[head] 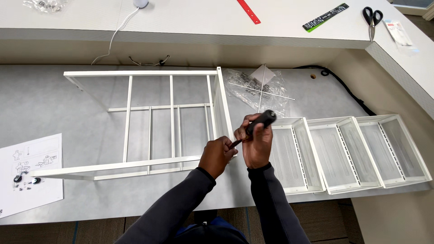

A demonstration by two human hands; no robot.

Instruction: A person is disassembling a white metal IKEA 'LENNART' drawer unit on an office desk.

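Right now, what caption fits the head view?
Right hand drives a black-handled screwdriver into a white wire frame; left hand steadies it.

An office or workroom is suggested: a grey counter (54,104) with a raised white ledge, scissors (372,17) and rulers at twelve to one o'clock, carpet below, an assembly leaflet (29,174) at nine.

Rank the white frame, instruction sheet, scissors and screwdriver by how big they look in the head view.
1. white frame
2. instruction sheet
3. screwdriver and scissors: alike; the scissors lie farther off, so unranked.
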